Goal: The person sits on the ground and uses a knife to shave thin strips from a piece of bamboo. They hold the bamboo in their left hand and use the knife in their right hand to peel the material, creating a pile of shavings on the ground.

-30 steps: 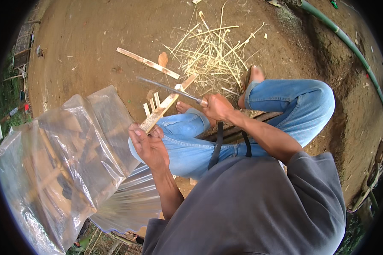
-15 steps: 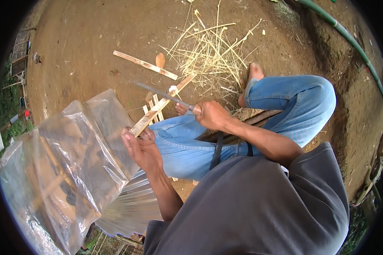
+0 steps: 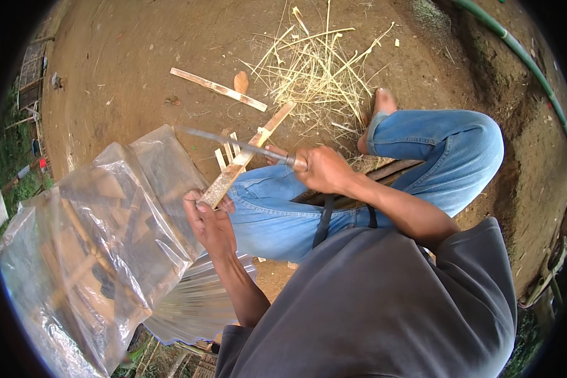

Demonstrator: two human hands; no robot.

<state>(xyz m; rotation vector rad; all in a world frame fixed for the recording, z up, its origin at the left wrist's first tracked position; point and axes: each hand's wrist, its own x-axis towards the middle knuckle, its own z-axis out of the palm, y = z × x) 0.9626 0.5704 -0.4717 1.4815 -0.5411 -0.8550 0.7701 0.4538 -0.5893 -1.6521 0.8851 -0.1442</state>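
My left hand [image 3: 213, 222] grips the lower end of a flat bamboo strip [image 3: 232, 175], pale with brown patches, which slants up and away to the right. A curl of shaved fibre stands out near its upper part. In my right hand [image 3: 326, 170], the fingers are wrapped round the wooden handle of a long, thin knife [image 3: 272, 153]. Its blade crosses over the strip and points left, its tip slightly smeared by motion. Whether the edge touches the strip I cannot tell. Below the strip, several short pale slats [image 3: 228, 150] stand beside my leg.
Another bamboo strip [image 3: 218, 89] lies on the dirt by a brown leaf [image 3: 240, 82]. Thin shavings [image 3: 318, 75] are heaped ahead, near my bare foot [image 3: 384, 102]. Clear plastic sheeting [image 3: 107, 208] drapes over a frame at left. A green bamboo pole [image 3: 516, 53] lies far right.
The knife blade has shifted slightly down and left along the bamboo strip, my right hand with it. The strip stays in my left hand. The whole view has shifted slightly.
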